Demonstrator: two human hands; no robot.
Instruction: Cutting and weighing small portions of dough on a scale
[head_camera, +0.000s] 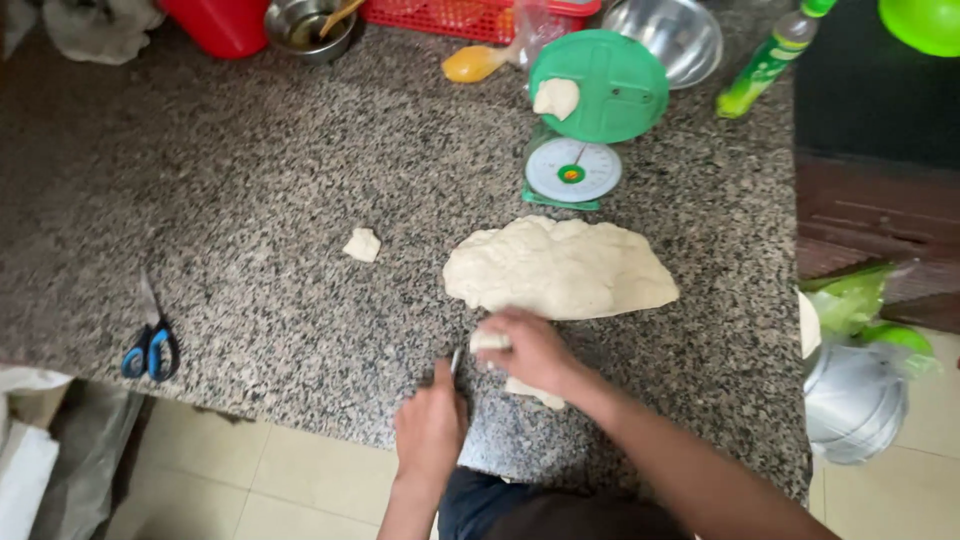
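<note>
A big pale dough mass lies on the speckled granite counter. Just in front of it my right hand presses on a small strip of dough near the counter's front edge. My left hand grips a knife whose blade tip points at that strip. A small dough lump sits alone to the left. Another lump rests on the green pan of a kitchen scale behind the big mass.
Blue-handled scissors lie at the left front edge. At the back stand a red tub, steel bowls, a red basket and a green bottle. Bagged items hang off the right side.
</note>
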